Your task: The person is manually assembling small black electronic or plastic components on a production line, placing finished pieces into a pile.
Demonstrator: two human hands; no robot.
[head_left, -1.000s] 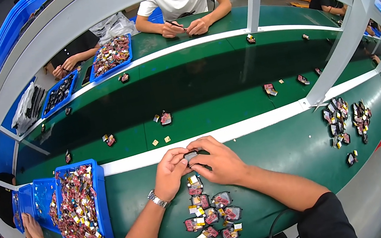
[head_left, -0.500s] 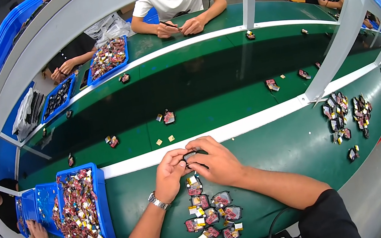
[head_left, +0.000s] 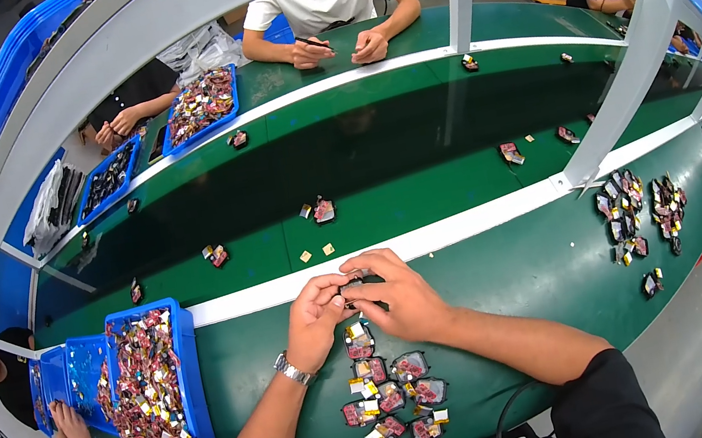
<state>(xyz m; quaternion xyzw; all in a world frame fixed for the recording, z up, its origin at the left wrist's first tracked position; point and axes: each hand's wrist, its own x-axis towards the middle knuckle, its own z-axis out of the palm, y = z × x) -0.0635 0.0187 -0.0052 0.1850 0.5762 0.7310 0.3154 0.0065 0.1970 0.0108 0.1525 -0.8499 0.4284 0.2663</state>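
Note:
My left hand (head_left: 313, 325) and my right hand (head_left: 410, 302) meet over the green bench top. Between them their fingertips pinch a small black plastic casing (head_left: 351, 287), mostly hidden by the fingers. Just below, toward me, lie several small electronic units (head_left: 390, 396): black housings with pinkish-red boards and white-and-yellow parts, grouped in two rough columns. The topmost unit (head_left: 358, 341) sits close under my hands.
A blue bin (head_left: 196, 384) heaped with small parts stands left of my left forearm. More units (head_left: 622, 215) cluster at the right. Beyond a white rail (head_left: 482, 223), a green conveyor belt (head_left: 414, 153) carries scattered units. Grey posts (head_left: 632, 70) frame it. Co-workers sit opposite and at the left.
The units on the conveyor belt have shifted a little to the right. My hands stay in place around the casing, with slight finger movement. The co-worker opposite has moved their hands apart.

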